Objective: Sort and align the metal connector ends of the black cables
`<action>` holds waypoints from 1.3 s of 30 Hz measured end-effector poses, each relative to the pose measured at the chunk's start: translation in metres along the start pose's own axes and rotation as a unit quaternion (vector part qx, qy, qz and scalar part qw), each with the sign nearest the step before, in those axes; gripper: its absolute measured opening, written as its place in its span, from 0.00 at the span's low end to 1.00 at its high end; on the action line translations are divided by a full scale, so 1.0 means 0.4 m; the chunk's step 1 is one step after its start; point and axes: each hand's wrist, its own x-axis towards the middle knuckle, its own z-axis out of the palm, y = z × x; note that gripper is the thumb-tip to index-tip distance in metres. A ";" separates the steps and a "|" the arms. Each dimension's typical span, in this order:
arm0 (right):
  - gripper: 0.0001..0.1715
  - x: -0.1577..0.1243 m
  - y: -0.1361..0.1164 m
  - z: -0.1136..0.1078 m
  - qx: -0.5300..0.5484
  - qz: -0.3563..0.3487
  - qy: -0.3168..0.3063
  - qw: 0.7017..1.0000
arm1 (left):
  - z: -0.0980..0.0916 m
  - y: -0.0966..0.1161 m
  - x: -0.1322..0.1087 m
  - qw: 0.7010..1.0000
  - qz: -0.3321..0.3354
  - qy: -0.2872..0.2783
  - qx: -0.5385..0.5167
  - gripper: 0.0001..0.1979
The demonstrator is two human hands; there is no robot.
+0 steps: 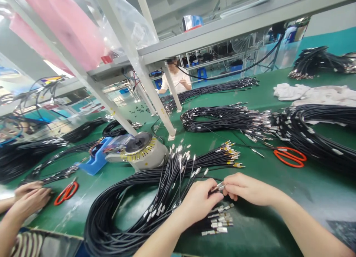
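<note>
Both my hands meet over the green table, just right of a large looped bundle of black cables [96,216]. My left hand [198,199] is closed round the end of a black cable with a metal connector [220,186]. Fingers of my right hand [244,188] pinch the tip of that same connector from the right. Below my hands lie several silver cable connectors [219,222] fanned out on the table. White-tagged cable ends [179,159] stick up behind my left hand. Farther back, a row of cable ends with yellow parts [232,153] points right.
Orange-handled scissors [290,157] lie at right, another red-handled pair [66,193] at left. A round tape dispenser [144,153] and a blue tape holder [96,157] stand behind the bundle. Shelf posts [164,116] rise mid-table. A co-worker's hands [33,197] rest at left; another person [176,79] sits opposite.
</note>
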 end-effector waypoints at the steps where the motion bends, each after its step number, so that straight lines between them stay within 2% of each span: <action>1: 0.17 0.000 0.000 0.000 0.002 0.005 -0.001 1.000 | -0.001 -0.001 0.002 1.000 -0.002 0.000 -0.004 0.08; 5: 0.15 0.004 0.006 0.000 -0.039 0.001 0.007 0.999 | -0.012 -0.007 0.014 1.000 -0.008 0.014 -0.026 0.12; 9: 0.11 0.007 0.014 0.000 -0.120 -0.023 0.018 0.992 | -0.032 -0.014 0.024 0.998 -0.013 0.029 -0.060 0.13; 13: 0.10 0.005 0.017 0.003 -0.142 -0.030 0.016 0.989 | -0.066 -0.011 0.022 0.992 -0.010 0.063 -0.111 0.12; 16: 0.10 0.002 0.017 0.005 -0.160 -0.023 0.022 0.987 | -0.133 0.000 -0.001 0.972 -0.019 0.133 -0.192 0.11; 20: 0.09 0.002 0.026 0.009 -0.166 0.000 0.020 0.986 | -0.276 0.016 -0.073 0.922 0.002 0.226 -0.314 0.10; 23: 0.08 0.009 0.037 0.013 -0.172 0.005 0.017 0.985 | -0.370 0.016 -0.145 0.908 0.011 0.288 -0.303 0.07; 27: 0.09 0.019 0.052 0.021 -0.179 0.006 0.006 0.984 | -0.432 -0.011 -0.231 0.906 0.006 0.338 -0.256 0.06; 30: 0.10 0.026 0.060 0.024 -0.185 0.000 0.001 0.983 | -0.445 -0.033 -0.276 0.894 0.027 0.359 -0.267 0.06; 33: 0.10 0.029 0.062 0.024 -0.192 0.001 0.003 0.981 | -0.442 -0.036 -0.288 0.875 0.009 0.377 -0.305 0.06; 36: 0.07 0.024 0.055 0.028 -0.206 0.009 -0.016 0.978 | -0.413 -0.021 -0.246 0.866 -0.013 0.357 -0.351 0.08; 38: 0.05 0.017 0.045 0.037 -0.232 0.008 -0.034 0.972 | -0.370 -0.016 -0.186 0.874 -0.014 0.328 -0.359 0.08; 39: 0.08 0.013 0.040 0.042 -0.249 0.007 -0.038 0.968 | -0.340 -0.018 -0.151 0.884 -0.019 0.307 -0.352 0.09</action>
